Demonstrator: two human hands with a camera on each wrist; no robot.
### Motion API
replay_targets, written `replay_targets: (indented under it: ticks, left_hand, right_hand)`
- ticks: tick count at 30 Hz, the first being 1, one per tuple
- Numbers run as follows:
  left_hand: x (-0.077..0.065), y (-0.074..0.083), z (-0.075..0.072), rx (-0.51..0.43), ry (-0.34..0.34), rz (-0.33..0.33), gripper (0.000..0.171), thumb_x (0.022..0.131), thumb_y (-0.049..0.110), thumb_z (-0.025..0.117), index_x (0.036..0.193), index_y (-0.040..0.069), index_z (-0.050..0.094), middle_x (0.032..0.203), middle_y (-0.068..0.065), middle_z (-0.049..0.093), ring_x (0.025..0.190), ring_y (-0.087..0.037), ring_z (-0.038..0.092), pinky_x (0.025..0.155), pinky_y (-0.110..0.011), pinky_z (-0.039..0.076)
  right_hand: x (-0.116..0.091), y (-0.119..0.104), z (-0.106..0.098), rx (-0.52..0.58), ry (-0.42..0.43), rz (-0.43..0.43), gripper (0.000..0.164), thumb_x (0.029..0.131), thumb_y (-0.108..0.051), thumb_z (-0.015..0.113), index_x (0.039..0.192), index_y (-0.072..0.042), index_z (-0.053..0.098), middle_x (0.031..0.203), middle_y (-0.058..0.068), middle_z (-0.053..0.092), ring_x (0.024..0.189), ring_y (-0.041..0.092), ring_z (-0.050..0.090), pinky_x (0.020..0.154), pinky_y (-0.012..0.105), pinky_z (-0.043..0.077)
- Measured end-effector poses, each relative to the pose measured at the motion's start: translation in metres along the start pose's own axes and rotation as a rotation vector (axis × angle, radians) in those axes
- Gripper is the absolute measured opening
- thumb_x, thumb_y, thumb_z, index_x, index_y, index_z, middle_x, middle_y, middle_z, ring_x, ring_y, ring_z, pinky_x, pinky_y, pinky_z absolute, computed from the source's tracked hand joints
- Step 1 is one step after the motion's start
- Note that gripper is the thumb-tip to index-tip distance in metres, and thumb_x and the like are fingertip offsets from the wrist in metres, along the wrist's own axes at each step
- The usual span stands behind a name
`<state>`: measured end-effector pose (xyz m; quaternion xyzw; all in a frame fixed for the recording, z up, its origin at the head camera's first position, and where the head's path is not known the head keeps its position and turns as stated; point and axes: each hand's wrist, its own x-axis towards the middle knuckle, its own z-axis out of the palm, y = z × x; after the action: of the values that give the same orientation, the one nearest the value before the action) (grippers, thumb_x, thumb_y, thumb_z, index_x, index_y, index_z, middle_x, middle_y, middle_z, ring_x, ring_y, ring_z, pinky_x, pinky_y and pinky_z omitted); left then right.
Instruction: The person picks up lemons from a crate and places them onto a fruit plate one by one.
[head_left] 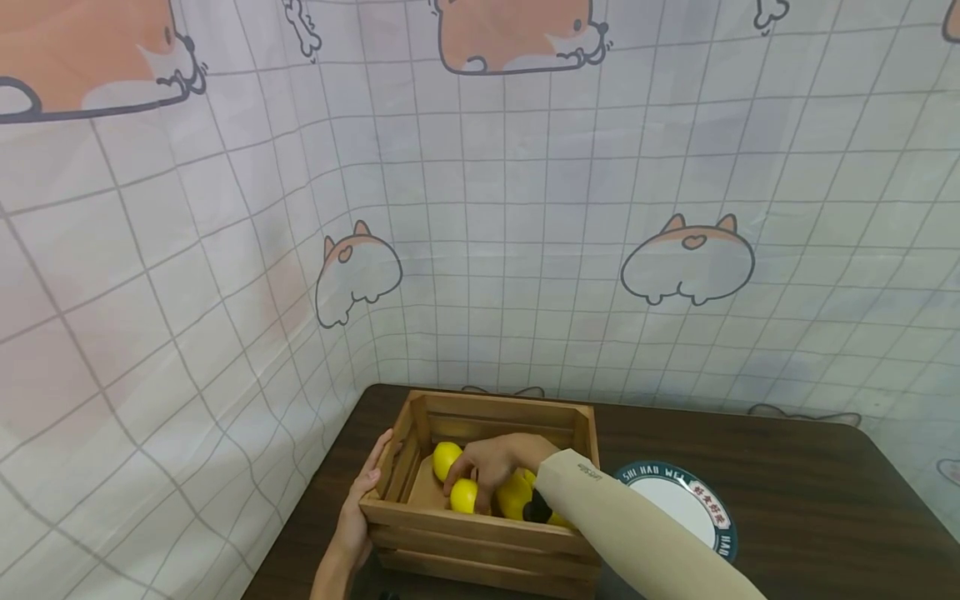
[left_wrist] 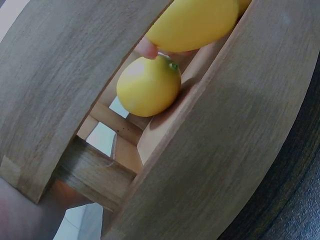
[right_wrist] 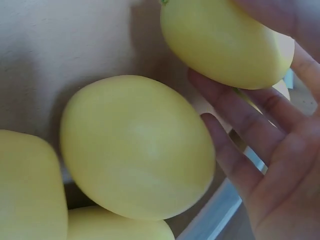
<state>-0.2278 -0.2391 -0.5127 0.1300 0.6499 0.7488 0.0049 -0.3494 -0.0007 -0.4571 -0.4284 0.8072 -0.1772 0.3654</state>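
A wooden slatted crate (head_left: 487, 533) stands on the dark table with several yellow lemons inside. My left hand (head_left: 351, 521) grips its left end, fingers along the top edge. Reaching down into the crate, my right hand (head_left: 495, 467) holds a lemon (head_left: 463, 497) between thumb and fingers; the right wrist view shows this lemon (right_wrist: 227, 45) close up. Another lemon (head_left: 447, 460) lies just past the fingertips, near the left end. More lemons (head_left: 516, 497) lie under the right wrist, partly hidden by the arm. Through the slats, the left wrist view shows a lemon (left_wrist: 149, 85) with a green stem end.
Right of the crate, a round plate (head_left: 675, 500) with a dark patterned rim rests on the table (head_left: 810, 483), partly covered by my right sleeve (head_left: 637, 533). A grid-patterned cloth (head_left: 525, 292) with cartoon dogs hangs behind and to the left.
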Motion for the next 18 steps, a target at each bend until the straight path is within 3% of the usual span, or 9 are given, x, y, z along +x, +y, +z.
replay_targets:
  ticks: [3,11,16,18]
  left_hand:
    - [-0.001,0.001,0.0,-0.003,0.006,-0.005,0.062,0.109,0.036,0.024,0.166,0.023,0.007,0.174,-0.001,-0.005,0.158,-0.034,-0.003,0.12,-0.07,-0.002]
    - [-0.002,-0.001,0.001,-0.018,-0.002,-0.003,0.058,0.109,0.035,0.023,0.166,0.029,0.011,0.174,-0.001,-0.005,0.158,-0.035,-0.003,0.12,-0.07,-0.003]
    - [-0.001,-0.001,0.002,-0.03,-0.002,0.005,0.057,0.109,0.034,0.023,0.165,0.03,0.013,0.174,-0.001,-0.006,0.158,-0.034,-0.005,0.12,-0.069,-0.006]
    - [0.0,0.0,0.002,-0.024,-0.002,0.01,0.058,0.109,0.035,0.023,0.166,0.03,0.013,0.174,-0.001,-0.006,0.158,-0.033,-0.006,0.12,-0.07,-0.007]
  right_hand:
    - [-0.002,-0.001,-0.003,0.002,0.023,-0.018,0.055,0.083,-0.016,0.084,0.135,-0.027,0.068,0.138,-0.01,0.06,0.125,0.011,0.054,0.104,0.032,0.048]
    - [-0.009,-0.001,-0.007,0.025,0.122,-0.062,0.06,0.082,-0.015,0.081,0.139,-0.023,0.065,0.135,-0.009,0.062,0.109,0.005,0.056,0.092,0.025,0.05]
    - [-0.013,-0.004,-0.013,0.148,0.201,-0.125,0.046,0.085,0.004,0.068,0.13,-0.008,0.069,0.116,0.013,0.07,0.086,0.01,0.056,0.073,0.024,0.049]
    - [-0.014,-0.004,-0.015,0.171,0.216,-0.137,0.043,0.086,0.009,0.064,0.127,-0.004,0.069,0.114,0.019,0.069,0.087,0.015,0.057,0.071,0.024,0.047]
